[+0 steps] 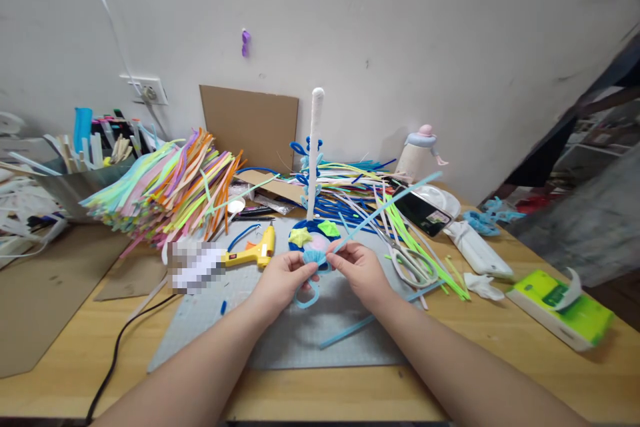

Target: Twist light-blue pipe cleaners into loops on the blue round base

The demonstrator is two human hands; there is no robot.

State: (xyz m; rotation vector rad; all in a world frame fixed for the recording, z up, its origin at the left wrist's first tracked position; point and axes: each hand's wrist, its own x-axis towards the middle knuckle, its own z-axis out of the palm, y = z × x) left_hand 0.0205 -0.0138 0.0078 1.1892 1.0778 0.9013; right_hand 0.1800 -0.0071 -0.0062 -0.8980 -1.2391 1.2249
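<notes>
Between my two hands is a light blue pipe cleaner piece (314, 257), partly wound into a small bundle with a loop hanging below it. My left hand (287, 278) pinches the bundle from the left. My right hand (359, 268) grips the pipe cleaner close by, and a long straight light blue end (395, 205) sticks out up to the right. Right behind my hands stands a craft piece: a dark blue round base (296, 228) with a yellow star (301, 237), a green star (329, 229) and a white upright post (315, 153). Blue loops cling to the post.
A grey cutting mat (280, 340) lies under my hands, with a loose light blue pipe cleaner (347, 333) on it. To the left are a yellow glue gun (263, 250) and a big multicoloured pipe cleaner bundle (165, 193). Scissors (413, 267), a phone (423, 210) and a green tissue pack (560, 307) lie right.
</notes>
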